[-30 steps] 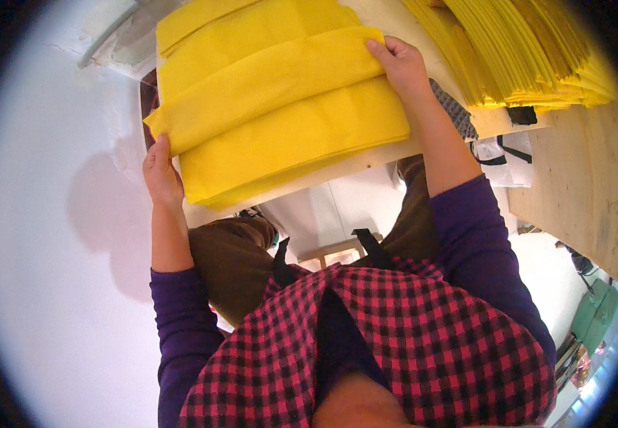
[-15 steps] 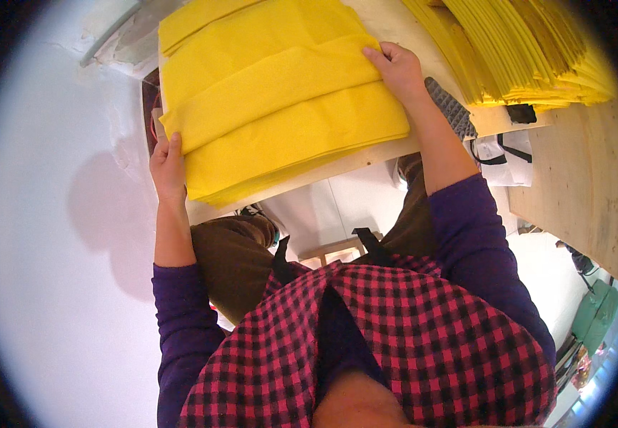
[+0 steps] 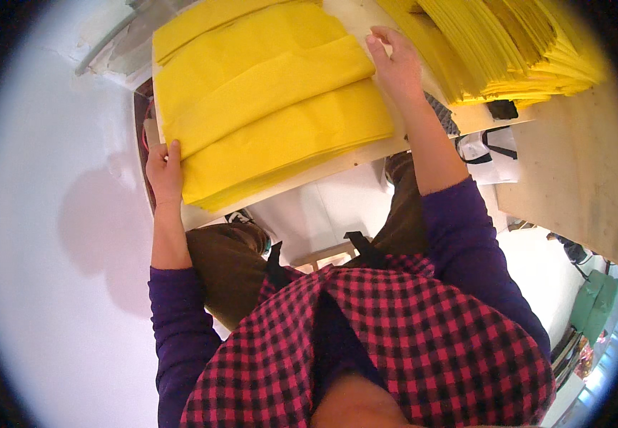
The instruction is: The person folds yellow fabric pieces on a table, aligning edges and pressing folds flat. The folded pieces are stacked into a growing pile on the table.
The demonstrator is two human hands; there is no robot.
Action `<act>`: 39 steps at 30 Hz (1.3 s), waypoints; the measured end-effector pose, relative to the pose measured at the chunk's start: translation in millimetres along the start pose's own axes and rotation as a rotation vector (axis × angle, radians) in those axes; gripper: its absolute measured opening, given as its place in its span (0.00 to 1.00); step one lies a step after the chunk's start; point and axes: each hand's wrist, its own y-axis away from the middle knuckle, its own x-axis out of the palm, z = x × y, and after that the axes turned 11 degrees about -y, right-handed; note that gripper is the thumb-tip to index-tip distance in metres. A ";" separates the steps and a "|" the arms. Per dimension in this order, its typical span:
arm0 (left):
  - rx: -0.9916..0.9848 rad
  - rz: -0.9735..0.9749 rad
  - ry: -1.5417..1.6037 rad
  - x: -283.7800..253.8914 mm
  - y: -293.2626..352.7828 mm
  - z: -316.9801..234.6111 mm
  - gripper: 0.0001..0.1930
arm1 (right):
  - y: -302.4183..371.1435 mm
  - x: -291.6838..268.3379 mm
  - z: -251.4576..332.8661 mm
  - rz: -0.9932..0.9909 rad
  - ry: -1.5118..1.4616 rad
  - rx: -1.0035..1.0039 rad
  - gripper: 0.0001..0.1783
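Note:
A stack of yellow felt-like cloth sheets (image 3: pixel 287 153) lies on the wooden table in front of me. The top sheet (image 3: pixel 266 87) is folded over itself, its folded edge slanting across the stack. At the stack's left edge is my left hand (image 3: pixel 164 175), closed on the end of the folded cloth with the thumb on top and the other fingers mostly hidden. My right hand (image 3: pixel 397 68) is just off the fold's right end, thumb and fingers apart, with nothing seen between them.
More yellow cloth pieces (image 3: pixel 491 50) are piled at the far right. A grey textured object (image 3: pixel 443 114) and a small black object (image 3: pixel 503 109) lie near the table edge (image 3: pixel 355 160). A white bag with black straps (image 3: pixel 494 160) sits below. A white wall (image 3: pixel 59 214) runs along my left.
My right hand has let go of the fold's right end and its fingers have opened. My left hand stays at the left edge. The whole view has shifted slightly.

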 end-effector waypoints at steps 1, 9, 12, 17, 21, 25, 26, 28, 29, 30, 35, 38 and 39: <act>0.014 -0.008 -0.014 0.9 -0.3 2.8 0.14 | -0.7 -0.2 12.6 0.036 0.046 -0.090 0.22; 0.099 -0.044 0.012 11.1 -6.3 20.9 0.16 | 51.4 111.5 117.8 0.656 0.069 -0.335 0.37; 0.058 -0.022 0.012 10.4 -6.3 21.3 0.16 | 60.2 131.4 115.0 0.713 0.220 -0.273 0.40; 0.048 -0.008 -0.108 9.2 -7.3 15.5 0.17 | 55.6 105.1 73.1 0.671 0.474 -0.095 0.43; 0.021 0.047 0.008 9.3 -10.2 14.0 0.19 | 47.8 78.7 48.8 0.612 0.580 0.050 0.43; -0.007 0.042 0.034 10.6 -10.1 14.3 0.21 | 46.0 71.4 44.9 0.590 0.624 0.105 0.44; -0.016 0.048 0.055 11.0 -9.7 13.2 0.21 | 46.0 71.6 45.4 0.594 0.615 0.118 0.44; -0.059 0.110 0.013 6.2 -10.1 10.0 0.22 | 46.1 71.8 46.6 0.600 0.634 0.117 0.45; -0.071 0.097 0.013 2.7 -10.4 6.8 0.22 | 46.1 72.2 47.1 0.593 0.640 0.110 0.45; -0.094 0.106 0.015 -1.3 -9.2 2.2 0.22 | 46.1 72.2 47.3 0.603 0.640 0.115 0.45; 0.254 -0.202 -0.144 -34.6 -2.2 -41.0 0.13 | 46.5 72.0 46.7 0.595 0.652 0.108 0.45; 0.504 -0.053 -0.161 -9.5 24.6 -94.6 0.19 | 46.5 72.5 46.5 0.592 0.650 0.095 0.45; 0.549 0.074 -0.230 6.4 34.4 -115.1 0.23 | 46.8 72.5 46.6 0.595 0.643 0.098 0.45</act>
